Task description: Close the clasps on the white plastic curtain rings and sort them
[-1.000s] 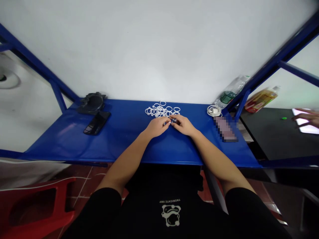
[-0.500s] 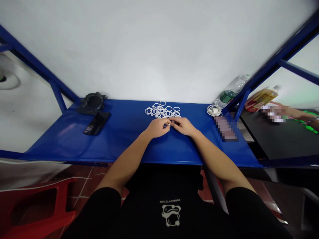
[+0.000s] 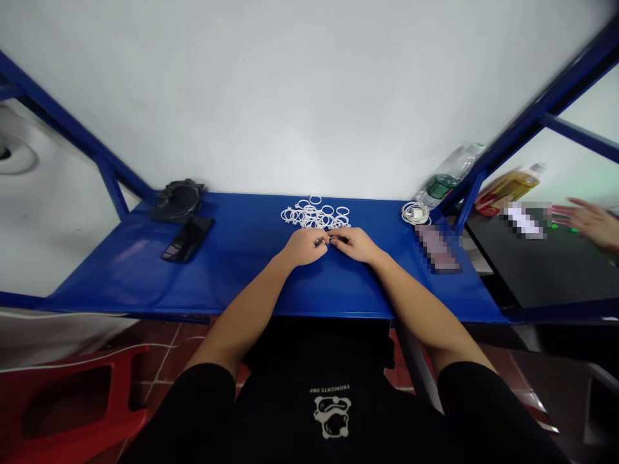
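A heap of small white rings [image 3: 315,216] lies near the back of the blue table [image 3: 242,270]. Just in front of it my left hand [image 3: 304,247] and my right hand [image 3: 354,244] meet fingertip to fingertip. Both hands are pinched closed on a small white ring held between them; it is mostly hidden by the fingers. Both forearms rest over the table's front half.
A black phone [image 3: 187,238] and a dark moulded object [image 3: 178,200] lie at the left rear. A coiled white cable [image 3: 415,212], a clear bottle [image 3: 447,174] and a blurred flat item [image 3: 438,248] sit at the right. Another person's hand [image 3: 592,222] reaches over the neighbouring black table. A red stool [image 3: 72,399] stands lower left.
My hands stay pinched together, shifting only slightly. The other person's hand at the right has moved about over the black table.
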`<state>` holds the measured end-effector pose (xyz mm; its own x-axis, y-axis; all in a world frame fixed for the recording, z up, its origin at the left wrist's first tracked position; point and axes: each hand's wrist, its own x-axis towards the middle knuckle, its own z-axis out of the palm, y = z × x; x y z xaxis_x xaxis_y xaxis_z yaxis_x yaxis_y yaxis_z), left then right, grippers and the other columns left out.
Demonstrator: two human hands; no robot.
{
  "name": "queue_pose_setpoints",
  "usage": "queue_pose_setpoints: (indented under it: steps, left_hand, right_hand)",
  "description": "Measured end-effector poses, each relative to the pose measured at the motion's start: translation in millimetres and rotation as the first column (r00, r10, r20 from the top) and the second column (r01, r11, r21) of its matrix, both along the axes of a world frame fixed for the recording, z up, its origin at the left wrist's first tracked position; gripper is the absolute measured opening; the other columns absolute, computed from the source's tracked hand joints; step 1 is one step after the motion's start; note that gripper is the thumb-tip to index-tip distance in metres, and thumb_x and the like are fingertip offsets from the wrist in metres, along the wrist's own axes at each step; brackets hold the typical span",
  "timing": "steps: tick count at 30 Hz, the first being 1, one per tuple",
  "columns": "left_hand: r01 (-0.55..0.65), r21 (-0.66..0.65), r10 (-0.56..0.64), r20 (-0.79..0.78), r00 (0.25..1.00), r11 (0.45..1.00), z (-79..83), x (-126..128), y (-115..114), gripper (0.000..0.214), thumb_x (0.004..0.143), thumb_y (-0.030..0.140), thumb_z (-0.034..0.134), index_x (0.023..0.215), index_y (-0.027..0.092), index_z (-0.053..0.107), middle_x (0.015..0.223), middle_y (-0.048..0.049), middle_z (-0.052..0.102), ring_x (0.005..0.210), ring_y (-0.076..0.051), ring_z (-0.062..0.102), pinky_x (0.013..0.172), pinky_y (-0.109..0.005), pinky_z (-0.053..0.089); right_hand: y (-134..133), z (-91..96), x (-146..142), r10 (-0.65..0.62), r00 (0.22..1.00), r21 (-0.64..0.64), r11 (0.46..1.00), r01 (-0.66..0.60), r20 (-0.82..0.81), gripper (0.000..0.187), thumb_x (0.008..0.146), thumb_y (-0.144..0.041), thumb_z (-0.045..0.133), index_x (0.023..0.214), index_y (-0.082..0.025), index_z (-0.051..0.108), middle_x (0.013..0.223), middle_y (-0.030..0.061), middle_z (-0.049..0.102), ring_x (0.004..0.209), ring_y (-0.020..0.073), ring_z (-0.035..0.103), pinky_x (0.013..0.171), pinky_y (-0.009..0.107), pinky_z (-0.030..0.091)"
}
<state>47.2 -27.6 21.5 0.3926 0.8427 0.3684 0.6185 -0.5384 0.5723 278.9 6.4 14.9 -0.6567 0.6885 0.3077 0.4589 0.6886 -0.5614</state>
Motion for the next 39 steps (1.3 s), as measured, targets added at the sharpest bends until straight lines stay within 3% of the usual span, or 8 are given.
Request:
queue_pose_setpoints:
  steps: [9,15,21,26,28,31,35,39]
  left_hand:
    - [0.058,0.010,-0.059,0.037,0.998,0.998,-3.3,-6,9,0.028,0.088,0.015,0.051,0.082,0.022,0.077,0.090,-0.0018,0.080,0.085,-0.018,0.074,0.083,-0.032,0.056]
    - [0.073,0.005,-0.073,0.016,0.997,0.997,-2.6,-7,10,0.031,0.090,0.015,0.047,0.085,0.021,0.076,0.096,-0.0027,0.080,0.091,-0.018,0.073,0.088,-0.033,0.056]
    - [0.012,-0.021,-0.012,0.015,1.000,1.000,-4.9,-4,9,0.028,0.091,0.012,0.048,0.088,0.021,0.075,0.095,-0.0022,0.078,0.091,-0.018,0.072,0.088,-0.032,0.056]
    - [-0.181,-0.003,0.180,0.112,0.977,0.983,-7.4,-3,11,0.029,0.093,0.012,0.060,0.118,0.020,0.073,0.113,-0.0052,0.078,0.079,-0.014,0.069,0.085,-0.031,0.057]
    - [-0.254,0.046,0.246,0.133,0.960,0.966,-6.9,-5,14,0.027,0.096,0.016,0.064,0.122,0.021,0.071,0.128,-0.0092,0.074,0.091,-0.017,0.072,0.094,-0.035,0.058]
    - [-0.330,0.093,0.326,0.057,0.944,0.940,-6.2,-12,19,0.028,0.097,0.030,0.072,0.124,0.023,0.072,0.145,-0.0132,0.066,0.131,-0.029,0.063,0.117,-0.050,0.049]
    - [-0.413,0.028,0.412,-0.135,0.901,0.911,-8.0,-20,23,0.063,0.091,0.054,0.081,0.145,0.027,0.064,0.170,-0.0137,0.044,0.158,-0.043,0.036,0.128,-0.063,0.032]
    - [-0.407,-0.029,0.386,-0.263,0.884,0.913,-12.2,-25,27,0.093,0.085,0.070,0.080,0.162,0.027,0.049,0.180,-0.0154,0.025,0.166,-0.048,0.014,0.132,-0.068,0.018]
  right_hand:
    - [0,-1.6,-1,0.027,1.000,0.004,1.000,-0.027,-0.001,0.026,0.104,-0.031,0.059,0.119,-0.023,0.079,0.109,0.0061,0.083,0.096,0.0217,0.076,0.086,0.032,0.053]
    - [-2,1.6,-2,0.026,0.999,-0.019,0.999,-0.026,0.018,0.022,0.105,-0.032,0.058,0.111,-0.022,0.077,0.099,0.0045,0.081,0.084,0.0190,0.072,0.078,0.030,0.049]
    - [-4,1.7,-4,0.031,0.999,-0.019,0.999,-0.031,0.020,0.023,0.105,-0.035,0.057,0.101,-0.021,0.075,0.090,0.0028,0.078,0.074,0.0168,0.065,0.071,0.028,0.045]
    - [-2,1.8,-1,-0.072,0.996,0.021,0.997,0.074,-0.055,0.024,0.102,-0.037,0.058,0.101,-0.022,0.076,0.086,0.0039,0.077,0.073,0.0187,0.067,0.071,0.030,0.048]
    - [0,1.9,1,-0.179,0.979,0.058,0.981,0.185,-0.097,0.028,0.103,-0.040,0.058,0.103,-0.021,0.078,0.086,0.0054,0.077,0.073,0.0201,0.068,0.072,0.031,0.049]
    - [5,0.2,5,-0.314,0.944,0.123,0.938,0.325,-0.104,0.030,0.103,-0.043,0.058,0.107,-0.021,0.079,0.088,0.0075,0.078,0.077,0.0229,0.069,0.074,0.034,0.051]
    - [14,-5.2,9,-0.384,0.921,0.125,0.912,0.390,-0.067,0.033,0.102,-0.044,0.061,0.119,-0.021,0.078,0.088,0.0081,0.078,0.080,0.0250,0.070,0.077,0.037,0.053]
    - [23,-10.3,13,-0.394,0.915,0.156,0.901,0.404,-0.091,0.035,0.101,-0.046,0.065,0.123,-0.022,0.076,0.098,0.0110,0.077,0.094,0.0295,0.069,0.092,0.045,0.055]
